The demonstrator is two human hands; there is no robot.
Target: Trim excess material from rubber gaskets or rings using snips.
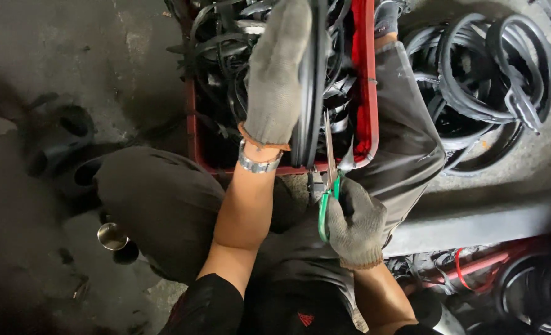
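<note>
- My left hand [277,74], gloved, is clamped on a black rubber strip [313,93], stretching it over the red crate [367,74].
- My right hand [354,223] is closed around green-handled scissors [326,198] at the crate's near rim, blades pointing up along the strip.
- Best, I judge, to keep the strip taut and cut clear of my left fingers.
- More rubber loops [480,74] lie right of the crate.

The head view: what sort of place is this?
Probably a small workshop or scrap-sorting yard: a stained bare concrete floor, a red plastic crate crammed with black rubber strips, and loose coils of black rubber seals heaped on the ground.
</note>
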